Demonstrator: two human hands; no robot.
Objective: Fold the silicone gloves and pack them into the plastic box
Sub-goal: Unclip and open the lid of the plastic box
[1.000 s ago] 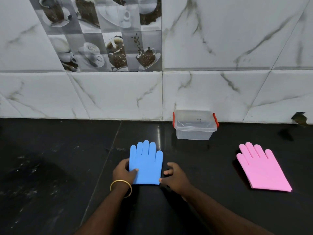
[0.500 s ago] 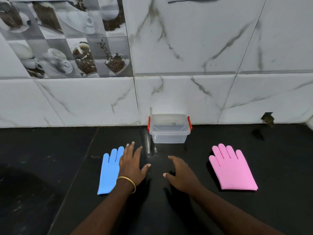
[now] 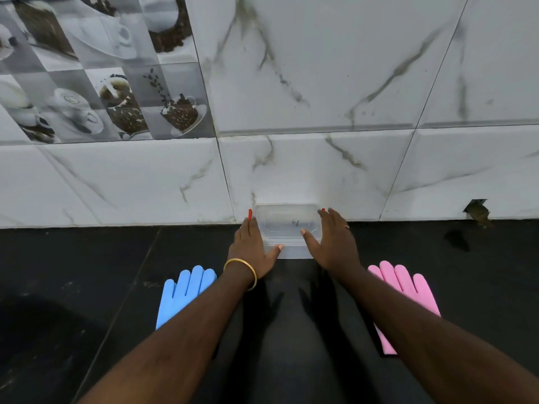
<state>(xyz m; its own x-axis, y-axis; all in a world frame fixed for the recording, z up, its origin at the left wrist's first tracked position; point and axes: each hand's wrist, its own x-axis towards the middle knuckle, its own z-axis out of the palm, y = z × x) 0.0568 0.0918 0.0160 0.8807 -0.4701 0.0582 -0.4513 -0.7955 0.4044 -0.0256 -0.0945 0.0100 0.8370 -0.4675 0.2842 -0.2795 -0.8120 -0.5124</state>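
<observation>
Gloves: blue silicone glove (image 3: pixel 186 293) and pink silicone glove (image 3: pixel 408 290) lie flat on the counter (image 3: pixel 87 272), awaiting packing.
Hands: left hand (image 3: pixel 252 246) and right hand (image 3: pixel 332 243), fingers straight, press the ends of the plastic box (image 3: pixel 293 251), probably to pull it nearer.
Box: lid (image 3: pixel 287 221) on, against the tiled wall (image 3: pixel 320 97).

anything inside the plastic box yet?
No glove shows through the plastic box lid; blue glove and pink glove lie outside on the counter. The left hand and right hand cover its ends, so those corners are hidden.

The black counter (image 3: pixel 73 272) carries a clear box (image 3: pixel 287 224), seemingly lidded, against the wall, plus a blue glove (image 3: pixel 180 293) and a pink glove (image 3: pixel 408 284).
</observation>
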